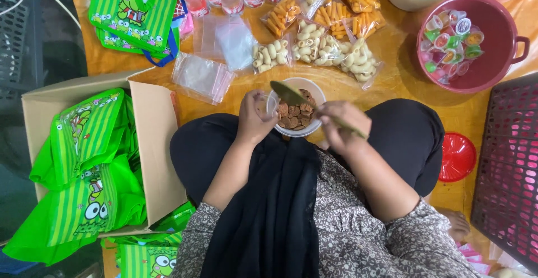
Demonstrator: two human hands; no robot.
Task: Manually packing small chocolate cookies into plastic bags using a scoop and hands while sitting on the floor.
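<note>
From the head camera, the small white plastic bowl of brown round biscuits (pixel 296 109) sits near, between the knees on the orange floor mat (pixel 392 70). The left hand (pixel 253 116) pinches a thin clear plastic bag (pixel 263 105) at the bowl's left rim; the right hand (pixel 343 126) grasps a green plastic scoop (pixel 288 93) by its handle. The biscuits look light, dry and brittle, so they are best lifted by scoop, and the limp, slippery bag held at its mouth.

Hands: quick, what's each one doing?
Left hand: closed on a small clear bag.
Right hand: closed on a scoop over the bowl.
</note>
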